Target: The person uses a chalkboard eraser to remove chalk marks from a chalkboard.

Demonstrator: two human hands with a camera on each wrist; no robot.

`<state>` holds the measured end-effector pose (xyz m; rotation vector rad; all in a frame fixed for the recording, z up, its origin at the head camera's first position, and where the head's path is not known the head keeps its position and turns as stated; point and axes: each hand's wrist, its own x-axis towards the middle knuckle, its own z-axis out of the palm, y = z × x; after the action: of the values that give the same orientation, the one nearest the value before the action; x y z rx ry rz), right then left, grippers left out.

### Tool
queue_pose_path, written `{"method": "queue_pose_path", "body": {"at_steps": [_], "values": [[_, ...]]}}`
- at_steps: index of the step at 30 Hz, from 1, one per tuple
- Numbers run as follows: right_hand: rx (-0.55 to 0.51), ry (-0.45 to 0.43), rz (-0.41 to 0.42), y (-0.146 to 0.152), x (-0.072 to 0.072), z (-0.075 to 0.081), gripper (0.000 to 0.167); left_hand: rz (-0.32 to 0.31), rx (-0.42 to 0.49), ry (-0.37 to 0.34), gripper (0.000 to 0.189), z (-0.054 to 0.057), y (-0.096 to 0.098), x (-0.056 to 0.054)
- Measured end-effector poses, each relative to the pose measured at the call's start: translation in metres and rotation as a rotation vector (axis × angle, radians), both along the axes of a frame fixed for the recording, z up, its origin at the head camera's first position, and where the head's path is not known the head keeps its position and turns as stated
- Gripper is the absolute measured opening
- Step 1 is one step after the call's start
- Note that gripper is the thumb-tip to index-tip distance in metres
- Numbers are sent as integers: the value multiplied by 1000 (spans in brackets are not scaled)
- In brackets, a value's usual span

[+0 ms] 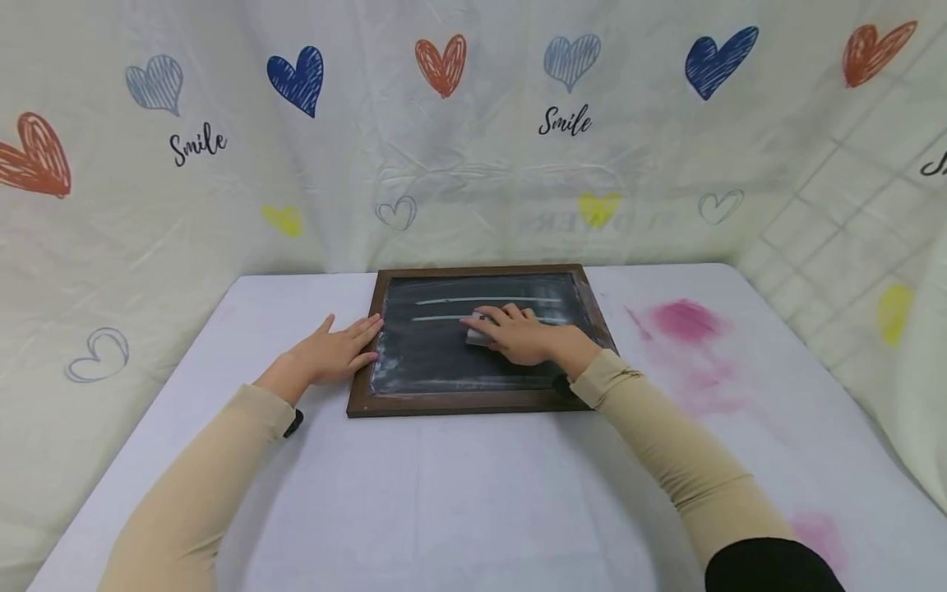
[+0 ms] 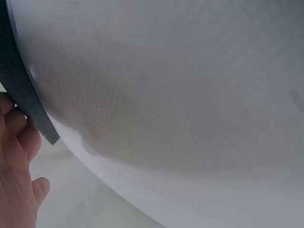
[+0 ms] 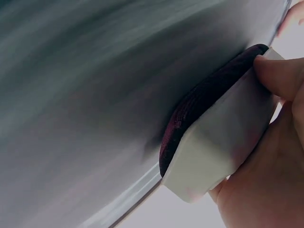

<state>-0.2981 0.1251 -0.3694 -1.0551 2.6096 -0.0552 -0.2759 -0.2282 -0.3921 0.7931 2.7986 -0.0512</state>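
White-backed eraser (image 3: pixel 223 126), held in my right grip (image 1: pixel 521 337), meets the chalkboard (image 1: pixel 429 358); my left grip (image 1: pixel 339 351), outspread, touches its frame (image 1: pixel 459 403).

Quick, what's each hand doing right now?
Left hand: open, touching the brown chalkboard frame.
Right hand: closed, holding a chalkboard eraser.
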Motion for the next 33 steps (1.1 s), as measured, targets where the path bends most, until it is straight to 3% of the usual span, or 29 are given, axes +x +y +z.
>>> {"method": "queue_pose_path", "body": {"at_steps": [8, 15, 21, 33], "values": [[-46, 48, -52, 66, 6, -1, 60, 1, -5, 5, 69, 0, 0, 0], [-93, 105, -53, 91, 12, -3, 58, 0, -6, 0, 70, -1, 0, 1], [-138, 91, -48, 84, 9, 0, 58, 4, -8, 10, 70, 1, -1, -1], [-79, -45, -48, 26, -8, 6, 60, 5, -11, -8, 69, 0, -1, -1]]}}
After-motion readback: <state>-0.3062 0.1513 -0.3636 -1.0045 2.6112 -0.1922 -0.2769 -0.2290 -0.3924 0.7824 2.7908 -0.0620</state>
